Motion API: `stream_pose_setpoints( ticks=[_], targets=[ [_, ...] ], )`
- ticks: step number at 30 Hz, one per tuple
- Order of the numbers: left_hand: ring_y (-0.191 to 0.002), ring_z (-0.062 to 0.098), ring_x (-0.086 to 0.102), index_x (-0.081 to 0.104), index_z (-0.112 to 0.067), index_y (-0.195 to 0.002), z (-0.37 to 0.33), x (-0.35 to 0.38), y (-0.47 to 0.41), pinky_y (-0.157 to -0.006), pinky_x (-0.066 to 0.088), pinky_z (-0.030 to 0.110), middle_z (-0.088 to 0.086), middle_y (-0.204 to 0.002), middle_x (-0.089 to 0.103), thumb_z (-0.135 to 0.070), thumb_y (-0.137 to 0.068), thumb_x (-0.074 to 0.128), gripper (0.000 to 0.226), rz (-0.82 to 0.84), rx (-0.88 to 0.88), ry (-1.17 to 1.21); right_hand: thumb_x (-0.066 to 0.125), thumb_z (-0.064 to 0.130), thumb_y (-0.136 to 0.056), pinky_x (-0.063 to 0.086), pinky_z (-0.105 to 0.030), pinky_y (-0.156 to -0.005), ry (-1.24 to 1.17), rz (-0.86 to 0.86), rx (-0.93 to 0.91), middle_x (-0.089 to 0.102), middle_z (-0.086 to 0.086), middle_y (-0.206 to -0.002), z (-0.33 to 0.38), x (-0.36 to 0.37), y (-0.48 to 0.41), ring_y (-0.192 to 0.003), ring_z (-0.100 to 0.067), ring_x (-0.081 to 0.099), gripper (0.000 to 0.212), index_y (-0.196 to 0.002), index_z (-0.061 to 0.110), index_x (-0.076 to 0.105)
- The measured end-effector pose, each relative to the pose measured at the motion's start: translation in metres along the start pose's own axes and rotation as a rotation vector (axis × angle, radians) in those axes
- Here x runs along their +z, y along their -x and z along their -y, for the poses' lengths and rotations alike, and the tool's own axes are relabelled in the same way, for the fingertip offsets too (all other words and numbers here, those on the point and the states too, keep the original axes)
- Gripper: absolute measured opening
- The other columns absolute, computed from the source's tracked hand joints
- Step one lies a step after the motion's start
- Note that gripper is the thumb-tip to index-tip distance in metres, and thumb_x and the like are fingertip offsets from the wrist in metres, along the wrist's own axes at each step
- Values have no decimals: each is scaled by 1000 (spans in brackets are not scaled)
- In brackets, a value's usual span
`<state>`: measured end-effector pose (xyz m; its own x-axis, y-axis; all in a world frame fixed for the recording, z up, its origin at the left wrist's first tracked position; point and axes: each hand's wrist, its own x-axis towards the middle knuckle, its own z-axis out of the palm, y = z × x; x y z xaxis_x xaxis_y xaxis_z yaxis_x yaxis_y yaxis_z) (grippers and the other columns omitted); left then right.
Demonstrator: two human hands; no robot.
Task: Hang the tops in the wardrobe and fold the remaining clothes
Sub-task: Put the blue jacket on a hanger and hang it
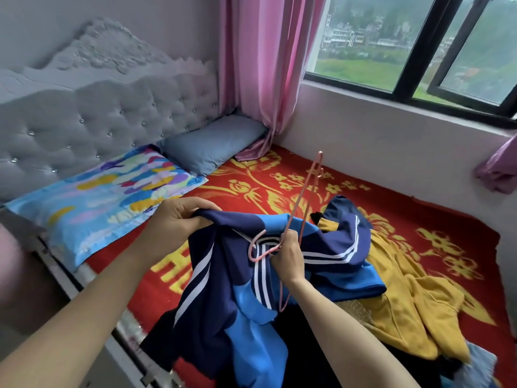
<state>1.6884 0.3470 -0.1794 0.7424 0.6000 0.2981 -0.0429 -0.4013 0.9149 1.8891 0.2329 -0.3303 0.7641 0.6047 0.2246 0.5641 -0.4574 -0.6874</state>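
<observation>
Our left hand (173,222) is closed on a bunched edge of the navy-and-blue striped top (223,275) and lifts it off the bed. We judge this is to hold an opening taut so the hanger can go in. Our right hand (288,256) pinches the pink wire hanger (319,159) by its neck, just beside the hook. That grip lets us steer the frame. One shoulder of the frame points up and away, and the other runs down toward us across the fabric. We cannot tell whether any of it is inside the garment yet.

The top hangs between our hands, with its lower part draped near us and its far sleeve trailing right across the pile. Under it lies a dark garment (307,331). To the right a yellow garment (405,289) is spread out loosely, probably waiting its turn.

We see no wardrobe here, and no basket or box. The bed alone carries the clothes, on its red blanket (419,208) with gold flowers. On the far left, against the headboard, lie a colourful pillow (106,197) and a blue pillow (212,144), well apart from the pile.
</observation>
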Motion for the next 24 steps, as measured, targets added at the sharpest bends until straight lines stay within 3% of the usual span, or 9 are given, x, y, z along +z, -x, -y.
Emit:
stream_pose_setpoints(
  ticks=[4, 6, 8, 14, 17, 20, 22, 24],
  targets=[
    [-64, -3, 63, 70, -20, -75, 1, -6, 3, -64, 48, 9, -12, -67, 70, 22, -78, 56, 44, -3, -9, 21, 44, -8, -84, 27, -32, -59, 10, -167, 109, 49, -14, -83, 3, -5, -11, -79, -36, 55, 15, -88, 7, 39],
    [-66, -3, 64, 73, -30, -71, 4, -10, 3, -64, 48, 9, -12, -68, 71, 19, -78, 58, 52, -20, -16, 29, 40, -9, -85, 28, -32, -59, -20, -245, 221, 58, -21, -84, 4, -22, -24, -81, -39, 58, 17, -97, 3, 44],
    [-67, -4, 64, 74, -36, -68, 8, -14, 3, -65, 48, 8, -14, -70, 71, 15, -80, 60, 54, -59, -25, 33, 42, -9, -82, 29, -33, -61, -27, -306, 220, 60, -25, -85, 7, -50, -39, -82, -41, 58, 22, -101, 2, 45],
    [-69, -5, 65, 71, -26, -81, 14, -17, -14, -64, 49, 7, -19, -72, 71, 5, -82, 63, 33, -175, -38, 23, 49, -8, -77, 31, -36, -61, -75, -477, -61, 52, -13, -72, 42, -164, -64, -68, -28, 49, 20, -86, 8, 42],
    [-71, 0, 66, 73, -16, -93, 3, -11, -34, -72, 54, 17, -18, -75, 72, 2, -83, 64, 23, -203, 11, 42, 47, -11, -77, 32, -28, -60, -77, -562, -221, 53, -11, -76, 75, -218, -59, -70, -22, 49, 25, -86, 10, 38],
    [-73, -3, 63, 70, -26, -95, -23, 0, -58, -83, 52, 29, -24, -78, 70, 0, -83, 63, 30, -240, 140, 6, 39, -12, -75, 31, -18, -60, -86, -714, -346, 50, 1, -72, 114, -269, -48, -73, -12, 48, 25, -83, 12, 38],
    [-72, -14, 58, 67, -40, -89, -44, 8, -73, -83, 48, 23, -33, -74, 65, -2, -83, 62, 40, -276, 231, -18, 36, -7, -73, 30, -5, -61, -120, -821, -424, 40, 14, -69, 142, -298, -38, -63, 3, 43, 30, -76, 23, 33],
    [-74, -17, 57, 67, -41, -90, -63, 14, -87, -79, 46, 13, -30, -81, 66, 0, -83, 60, 42, -308, 333, 14, 39, -7, -74, 30, -1, -61, -174, -890, -459, 36, 17, -69, 166, -322, -29, -61, 16, 45, 37, -72, 28, 26]
  ],
)
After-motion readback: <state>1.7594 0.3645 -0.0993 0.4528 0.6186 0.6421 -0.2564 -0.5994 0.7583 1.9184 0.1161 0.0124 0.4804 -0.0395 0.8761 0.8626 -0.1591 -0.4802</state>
